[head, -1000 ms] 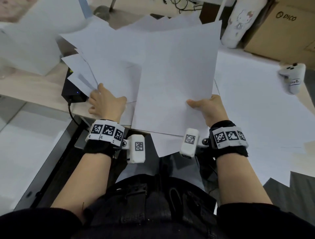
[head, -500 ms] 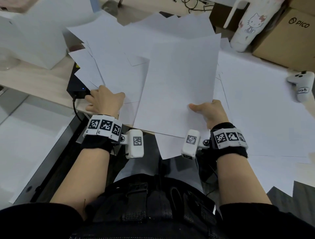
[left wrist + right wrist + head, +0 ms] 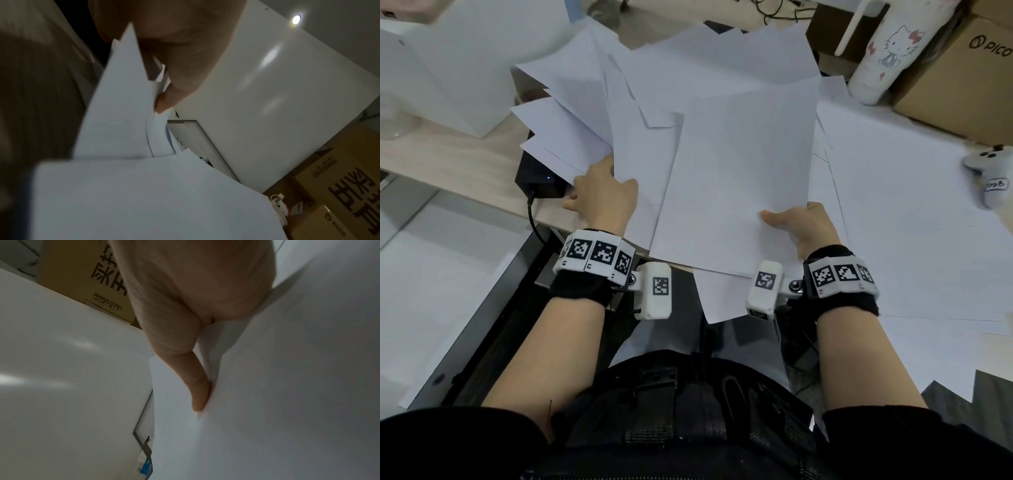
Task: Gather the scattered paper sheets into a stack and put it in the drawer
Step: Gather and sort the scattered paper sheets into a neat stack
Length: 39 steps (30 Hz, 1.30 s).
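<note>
White paper sheets point(image 3: 709, 78) lie fanned and overlapping across the desk. My right hand point(image 3: 803, 224) pinches the near right corner of the topmost sheet point(image 3: 739, 178), thumb on top and fingers hidden beneath; the right wrist view shows that thumb point(image 3: 197, 391) pressed on the sheet point(image 3: 267, 402). My left hand point(image 3: 602, 195) pinches the near edges of several sheets point(image 3: 571, 137) at the left of the pile, fingers under them. In the left wrist view a fingertip point(image 3: 164, 102) grips those sheet corners point(image 3: 123, 113). No drawer is in view.
A black box point(image 3: 534, 178) with a cable lies under the left sheets. A white bottle point(image 3: 893, 51), a cardboard box point(image 3: 969, 75) and a white game controller point(image 3: 989, 178) stand at the back right. More sheets point(image 3: 911, 222) cover the desk's right side. A white box point(image 3: 448, 68) stands back left.
My left hand has shifted slightly right and forward, drawing the left sheets toward the centre. The right hand keeps its pinch on the top sheet, nearly unmoved.
</note>
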Each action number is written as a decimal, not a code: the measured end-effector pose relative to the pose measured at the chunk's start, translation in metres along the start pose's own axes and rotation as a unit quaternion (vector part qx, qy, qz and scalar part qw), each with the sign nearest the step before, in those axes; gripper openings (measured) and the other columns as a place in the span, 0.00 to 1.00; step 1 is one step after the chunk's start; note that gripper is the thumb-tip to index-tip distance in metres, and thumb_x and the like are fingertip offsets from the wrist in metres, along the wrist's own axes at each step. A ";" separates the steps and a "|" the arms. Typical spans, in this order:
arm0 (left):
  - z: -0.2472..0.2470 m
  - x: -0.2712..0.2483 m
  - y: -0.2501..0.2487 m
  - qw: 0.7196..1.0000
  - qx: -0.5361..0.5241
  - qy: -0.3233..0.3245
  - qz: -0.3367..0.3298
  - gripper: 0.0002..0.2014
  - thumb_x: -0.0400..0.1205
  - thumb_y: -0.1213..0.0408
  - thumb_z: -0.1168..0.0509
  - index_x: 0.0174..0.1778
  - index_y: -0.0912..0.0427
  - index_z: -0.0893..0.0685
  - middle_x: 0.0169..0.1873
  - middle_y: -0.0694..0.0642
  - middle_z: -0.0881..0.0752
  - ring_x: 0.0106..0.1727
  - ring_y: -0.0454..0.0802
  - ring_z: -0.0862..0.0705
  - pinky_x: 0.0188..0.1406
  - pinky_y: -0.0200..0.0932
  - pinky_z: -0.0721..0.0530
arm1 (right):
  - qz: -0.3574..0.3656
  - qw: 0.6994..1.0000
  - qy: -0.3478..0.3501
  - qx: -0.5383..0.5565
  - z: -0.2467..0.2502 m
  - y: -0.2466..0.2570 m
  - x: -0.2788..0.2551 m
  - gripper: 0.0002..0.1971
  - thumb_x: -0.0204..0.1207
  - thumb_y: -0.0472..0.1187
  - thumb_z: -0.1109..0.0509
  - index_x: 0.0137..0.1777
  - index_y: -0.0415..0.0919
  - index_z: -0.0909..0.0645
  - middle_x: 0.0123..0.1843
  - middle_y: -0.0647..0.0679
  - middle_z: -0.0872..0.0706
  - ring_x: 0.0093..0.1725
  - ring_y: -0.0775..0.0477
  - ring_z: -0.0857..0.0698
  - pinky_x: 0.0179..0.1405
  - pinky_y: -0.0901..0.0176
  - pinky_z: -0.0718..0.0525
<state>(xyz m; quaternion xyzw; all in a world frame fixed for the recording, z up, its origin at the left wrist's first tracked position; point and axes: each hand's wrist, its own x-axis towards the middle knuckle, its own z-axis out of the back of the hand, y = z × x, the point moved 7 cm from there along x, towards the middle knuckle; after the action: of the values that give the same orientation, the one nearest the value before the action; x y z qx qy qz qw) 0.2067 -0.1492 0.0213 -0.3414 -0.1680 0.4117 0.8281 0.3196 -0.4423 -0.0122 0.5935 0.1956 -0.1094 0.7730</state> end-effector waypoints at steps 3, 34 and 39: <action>0.005 0.003 -0.001 0.998 -0.056 0.017 -0.009 0.16 0.76 0.66 0.37 0.24 0.60 0.33 0.25 0.58 0.26 0.36 0.60 0.27 0.39 0.46 0.32 | -0.002 1.000 0.000 -0.009 0.000 -0.001 0.002 0.15 0.64 0.29 0.20 0.49 0.34 0.19 0.49 0.41 0.13 0.51 0.42 0.15 0.64 0.48 0.19; 0.149 -0.036 -0.055 0.898 -0.225 -0.328 -0.185 0.16 0.83 0.61 0.40 0.32 0.67 0.23 0.22 0.49 0.32 0.29 0.47 0.38 0.30 0.35 0.38 | 0.006 1.000 -0.015 -0.010 0.001 0.001 -0.001 0.23 0.64 0.28 0.20 0.59 0.30 0.21 0.54 0.41 0.14 0.53 0.42 0.16 0.57 0.54 0.20; 0.163 -0.045 -0.073 0.860 -0.302 -0.326 -0.251 0.16 0.84 0.58 0.38 0.38 0.67 0.14 0.28 0.39 0.23 0.31 0.35 0.29 0.35 0.28 0.29 | 0.020 0.997 -0.052 -0.046 0.007 0.007 -0.002 0.28 0.63 0.28 0.20 0.63 0.29 0.22 0.58 0.39 0.14 0.57 0.39 0.15 0.62 0.50 0.18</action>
<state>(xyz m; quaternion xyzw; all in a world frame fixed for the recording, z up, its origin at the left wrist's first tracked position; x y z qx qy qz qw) 0.1303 -0.1465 0.1884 -0.3672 -0.6243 0.2069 0.6577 0.3215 -0.4473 -0.0034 0.5549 0.1478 -0.1157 0.8105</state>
